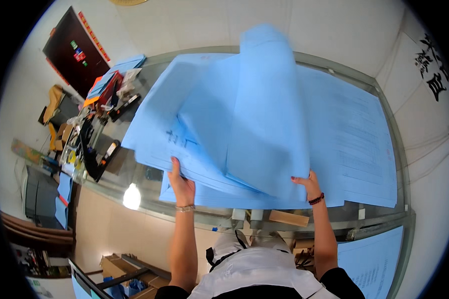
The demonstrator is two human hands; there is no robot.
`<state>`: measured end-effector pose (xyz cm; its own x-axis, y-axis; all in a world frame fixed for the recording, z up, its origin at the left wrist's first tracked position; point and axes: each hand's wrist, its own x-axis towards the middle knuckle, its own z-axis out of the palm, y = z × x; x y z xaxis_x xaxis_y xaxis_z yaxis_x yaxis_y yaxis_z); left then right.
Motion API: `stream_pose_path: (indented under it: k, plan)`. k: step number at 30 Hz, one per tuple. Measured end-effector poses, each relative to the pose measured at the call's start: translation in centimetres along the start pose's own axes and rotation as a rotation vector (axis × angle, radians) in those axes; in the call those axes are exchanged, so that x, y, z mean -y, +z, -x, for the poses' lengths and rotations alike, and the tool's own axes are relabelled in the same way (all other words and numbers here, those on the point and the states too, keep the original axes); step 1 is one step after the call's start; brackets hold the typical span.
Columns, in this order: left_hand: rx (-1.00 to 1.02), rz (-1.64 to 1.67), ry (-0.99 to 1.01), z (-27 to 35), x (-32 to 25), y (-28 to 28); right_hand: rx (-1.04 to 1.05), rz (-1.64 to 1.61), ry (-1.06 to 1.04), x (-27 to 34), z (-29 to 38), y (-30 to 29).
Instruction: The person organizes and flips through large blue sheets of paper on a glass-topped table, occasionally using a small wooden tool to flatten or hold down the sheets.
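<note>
Large sheets of blue drawing paper [262, 112], apparently blueprints, lie in front of me, curled upward into a tall loop in the middle. My left hand [182, 185] grips the near left edge of these sheets, thumb on top. At the right side of the curl, my right hand [309, 186] pinches the paper's edge between thumb and fingers. Beneath and to the right, more printed blue sheets [363, 145] are spread flat on the glass-topped table [149, 183]. Handwriting marks one sheet near the fold. The curled part looks blurred.
Two black long-arm staplers [106, 159] [125, 106] stand left of the paper. Behind them is a red box [112, 88] with blue folded sheets on top. A grey printer [41, 194] is farther left. Cardboard boxes [121, 267] sit low behind me. Another printed sheet [372, 261] lies at right.
</note>
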<state>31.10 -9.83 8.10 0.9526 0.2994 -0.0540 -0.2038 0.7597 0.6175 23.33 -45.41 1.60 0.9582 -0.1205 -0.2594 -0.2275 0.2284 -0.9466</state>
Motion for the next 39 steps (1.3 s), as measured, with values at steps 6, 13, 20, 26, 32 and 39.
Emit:
stream_pose_path:
  k: [6,13,20,26,32,39]
  plan:
    - [-0.367,-0.051,-0.234,2.5,6.1,-18.9,-0.049,0.353,0.016,-8.6,-4.0,0.1]
    - [-0.44,-0.247,-0.168,1.9,5.6,-19.5,-0.137,0.191,0.179,-9.6,-4.3,-0.4]
    - [-0.288,-0.403,-0.346,-0.4,1.2,-27.3,-0.264,0.429,0.085,-8.9,-2.5,3.4]
    - [-0.123,-1.175,0.022,-6.7,-6.8,-31.7,-0.222,1.382,-0.329,-8.1,4.3,7.7]
    - [0.274,-1.641,-0.173,-10.3,-4.6,-27.2,-0.292,1.822,-0.636,-13.1,0.8,9.7]
    - [0.217,-1.694,-0.453,-14.1,-5.3,-27.1,-0.301,1.655,-0.819,-13.7,-2.6,11.9]
